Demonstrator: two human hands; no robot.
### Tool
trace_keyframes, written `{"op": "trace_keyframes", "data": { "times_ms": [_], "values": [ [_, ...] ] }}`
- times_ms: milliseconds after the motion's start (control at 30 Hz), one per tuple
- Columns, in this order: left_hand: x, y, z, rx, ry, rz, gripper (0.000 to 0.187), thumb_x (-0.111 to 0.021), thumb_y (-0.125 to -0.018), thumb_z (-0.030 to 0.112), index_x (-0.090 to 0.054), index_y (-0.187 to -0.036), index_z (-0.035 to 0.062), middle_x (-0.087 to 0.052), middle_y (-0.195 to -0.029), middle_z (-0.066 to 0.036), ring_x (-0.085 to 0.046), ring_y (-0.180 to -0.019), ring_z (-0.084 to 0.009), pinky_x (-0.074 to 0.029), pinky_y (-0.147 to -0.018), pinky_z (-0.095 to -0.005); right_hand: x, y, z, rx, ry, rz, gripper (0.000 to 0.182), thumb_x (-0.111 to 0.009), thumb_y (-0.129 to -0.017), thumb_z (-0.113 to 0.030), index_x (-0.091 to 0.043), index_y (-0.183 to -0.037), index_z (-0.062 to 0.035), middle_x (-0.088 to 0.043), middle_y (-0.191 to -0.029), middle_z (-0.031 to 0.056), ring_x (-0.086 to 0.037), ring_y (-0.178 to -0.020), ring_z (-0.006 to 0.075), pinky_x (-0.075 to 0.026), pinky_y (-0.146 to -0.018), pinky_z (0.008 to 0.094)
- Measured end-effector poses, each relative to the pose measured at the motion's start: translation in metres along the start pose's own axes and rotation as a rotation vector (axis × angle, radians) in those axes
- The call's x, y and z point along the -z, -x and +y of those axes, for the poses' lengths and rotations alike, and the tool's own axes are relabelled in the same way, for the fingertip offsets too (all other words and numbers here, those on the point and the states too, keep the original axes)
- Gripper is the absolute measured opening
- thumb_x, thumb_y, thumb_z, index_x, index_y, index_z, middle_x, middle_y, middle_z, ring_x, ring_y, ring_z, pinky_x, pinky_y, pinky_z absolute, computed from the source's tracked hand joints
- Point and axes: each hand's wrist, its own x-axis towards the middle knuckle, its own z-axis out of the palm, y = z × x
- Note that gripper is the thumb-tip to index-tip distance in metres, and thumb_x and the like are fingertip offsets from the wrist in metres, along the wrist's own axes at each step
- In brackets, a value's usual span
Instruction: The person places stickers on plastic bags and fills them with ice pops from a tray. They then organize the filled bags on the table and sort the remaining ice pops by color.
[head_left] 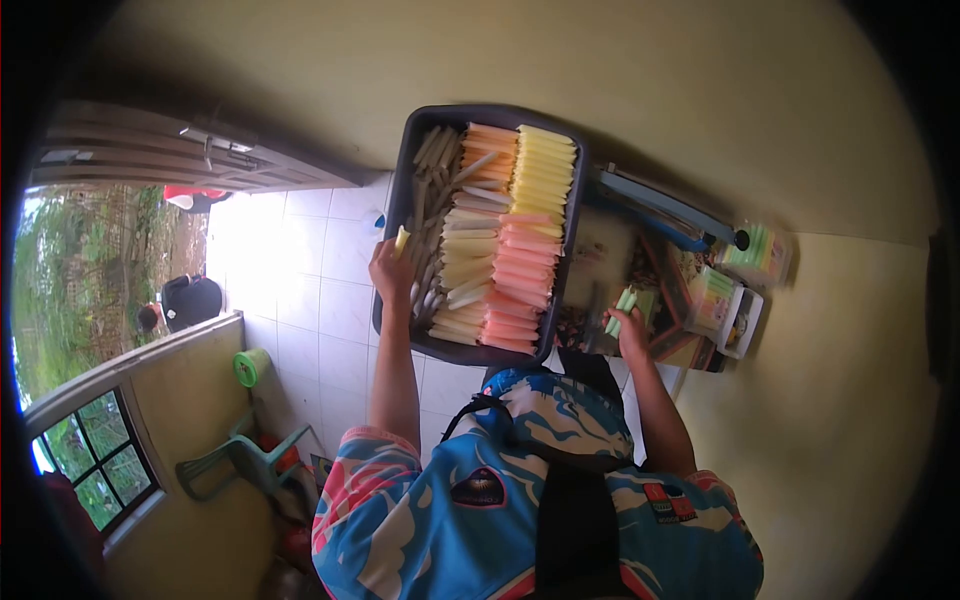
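Note:
A dark rectangular tub (396, 190) holds rows of slim filled plastic tubes: yellow tubes (543, 170), orange tubes (488, 145), pink tubes (525, 270), cream tubes (465, 250) and greyish tubes (430, 200). At the tub's left edge, my left hand (390, 268) is closed around one pale yellow tube (402, 240), whose end sticks up. My right hand (628, 330), to the right of the tub, grips several light green tubes (622, 303) together. It is over a table corner with a patterned cover (660, 270).
Clear packs of coloured tubes (755, 252) and a white basket (742, 322) stand by the wall. A long blue-grey device (670, 208) lies beside the tub. At left are a green chair (262, 455), a green bin (251, 368), white floor tiles (335, 300) and an open doorway.

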Motion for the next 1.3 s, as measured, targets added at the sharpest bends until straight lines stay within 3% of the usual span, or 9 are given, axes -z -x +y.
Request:
{"op": "trace_keyframes", "data": {
  "times_ms": [333,467,500,600,733,867,1000,1133,1300],
  "values": [
    [0.043,0.030,-0.046,0.167,-0.155,0.253,0.017,-0.065,-0.081,0.006,-0.069,-0.097,0.0054,-0.067,-0.090,-0.014,-0.064,-0.081,-0.0371,-0.051,-0.069,-0.0435,-0.032,-0.008,-0.008,0.004,0.169,-0.234,0.015,-0.069,-0.082,-0.009,-0.055,-0.085,-0.0050,-0.055,-0.064,0.0028,-0.057,-0.055,0.0146,-0.049,-0.056,0.0297],
    [0.047,0.053,-0.044,0.281,0.127,0.317,0.015,-0.066,-0.085,0.011,-0.067,-0.096,-0.0004,-0.066,-0.079,-0.015,-0.064,-0.073,-0.0255,-0.050,-0.067,-0.0373,-0.033,-0.012,-0.012,0.028,0.126,-0.253,0.013,-0.065,-0.084,-0.009,-0.055,-0.090,-0.0035,-0.057,-0.068,0.0056,-0.059,-0.059,0.0169,-0.051,-0.059,0.0324],
    [0.048,0.058,-0.033,0.290,0.187,0.329,0.019,-0.067,-0.088,0.016,-0.066,-0.095,-0.0013,-0.064,-0.073,-0.010,-0.057,-0.068,-0.0161,-0.047,-0.064,-0.0333,-0.034,-0.014,-0.015,0.007,0.074,-0.247,0.013,-0.064,-0.084,-0.009,-0.055,-0.092,-0.0030,-0.058,-0.070,0.0064,-0.060,-0.060,0.0176,-0.051,-0.060,0.0330],
    [0.037,0.074,-0.009,0.336,0.392,0.214,0.023,-0.069,-0.090,0.022,-0.068,-0.100,0.0012,-0.061,-0.073,0.000,-0.055,-0.066,-0.0109,-0.045,-0.060,-0.0265,-0.029,-0.015,-0.015,-0.082,-0.104,-0.279,0.025,-0.057,-0.085,-0.005,-0.053,-0.109,0.0013,-0.063,-0.083,0.0130,-0.065,-0.070,0.0243,-0.054,-0.068,0.0359],
    [0.013,0.104,0.046,0.493,0.874,-0.078,0.031,-0.053,-0.099,0.031,-0.065,-0.100,0.0022,-0.053,-0.071,0.000,-0.048,-0.065,-0.0065,-0.041,-0.059,-0.0234,-0.034,-0.011,-0.028,-0.136,-0.263,-0.440,0.041,-0.048,-0.083,-0.003,-0.049,-0.124,0.0020,-0.064,-0.100,0.0199,-0.066,-0.090,0.0317,-0.053,-0.086,0.0406],
    [-0.039,0.137,0.089,0.630,1.293,-0.390,0.043,-0.040,-0.102,0.035,-0.052,-0.122,-0.0009,-0.060,-0.084,-0.008,-0.057,-0.072,-0.0166,-0.047,-0.064,-0.0288,-0.043,0.008,-0.050,-0.125,-0.342,-0.599,0.051,-0.043,-0.080,-0.004,-0.047,-0.130,0.0014,-0.063,-0.109,0.0204,-0.064,-0.099,0.0316,-0.050,-0.093,0.0414],
    [-0.068,0.156,0.144,0.777,1.514,-0.645,0.045,-0.038,-0.101,0.033,-0.047,-0.129,-0.0012,-0.062,-0.089,-0.011,-0.058,-0.082,-0.0198,-0.046,-0.078,-0.0319,-0.043,0.020,-0.062,-0.134,-0.386,-0.638,0.047,-0.045,-0.082,-0.005,-0.048,-0.129,0.0009,-0.063,-0.108,0.0192,-0.064,-0.097,0.0294,-0.051,-0.091,0.0397],
    [-0.089,0.168,0.168,0.614,1.356,-0.633,0.040,-0.036,-0.098,0.022,-0.051,-0.127,-0.0008,-0.062,-0.087,-0.008,-0.055,-0.075,-0.0154,-0.044,-0.070,-0.0281,-0.016,0.012,-0.054,-0.092,-0.325,-0.539,0.040,-0.049,-0.085,-0.007,-0.051,-0.125,0.0008,-0.064,-0.106,0.0192,-0.065,-0.095,0.0303,-0.052,-0.087,0.0394],
    [-0.084,0.169,0.167,0.460,1.029,-0.567,0.029,-0.055,-0.089,0.007,-0.056,-0.117,0.0003,-0.061,-0.089,-0.006,-0.056,-0.077,-0.0138,-0.044,-0.070,-0.0262,0.051,-0.010,-0.036,-0.039,-0.395,-0.250,0.037,-0.052,-0.085,-0.007,-0.053,-0.121,0.0000,-0.064,-0.097,0.0153,-0.064,-0.088,0.0268,-0.053,-0.080,0.0378]
  ]
}}
